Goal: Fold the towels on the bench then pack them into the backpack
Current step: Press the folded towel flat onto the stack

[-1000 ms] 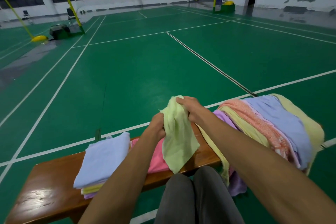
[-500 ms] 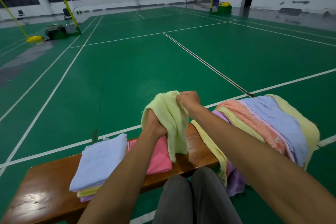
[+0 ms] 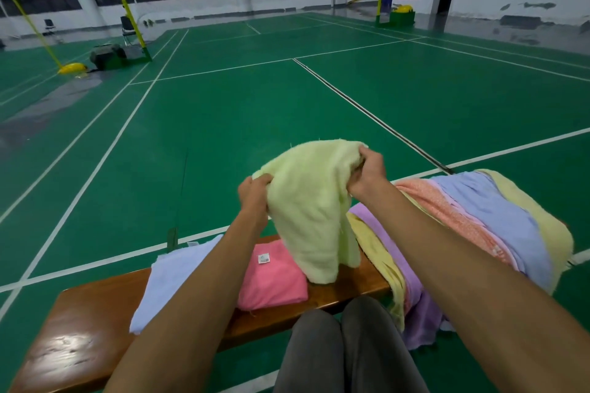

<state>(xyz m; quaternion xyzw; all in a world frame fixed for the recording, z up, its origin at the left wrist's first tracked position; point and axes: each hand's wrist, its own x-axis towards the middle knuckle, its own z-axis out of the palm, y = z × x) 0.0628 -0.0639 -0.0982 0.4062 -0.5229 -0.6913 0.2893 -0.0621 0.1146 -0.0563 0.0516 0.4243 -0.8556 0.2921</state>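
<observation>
A pale green towel [image 3: 314, 204] hangs above the wooden bench [image 3: 79, 329], its lower end touching the seat. My left hand [image 3: 255, 193] grips its left top corner and my right hand [image 3: 367, 171] grips its right top corner. Below it lies a folded pink towel [image 3: 271, 277] with a white label. A folded light blue towel [image 3: 172, 284] tops a small stack to the left. At the right end of the bench several unfolded towels [image 3: 479, 226] lie heaped, in orange, blue, yellow and purple. No backpack is in view.
My knees in dark trousers [image 3: 344, 344] are close against the bench front. Beyond the bench spreads the green court floor [image 3: 223, 121] with white lines. Net posts, a chair and equipment stand far off at the back left.
Both hands have lifted the pale green towel and pulled apart, spreading its top edge wide. It hung narrow and bunched before.
</observation>
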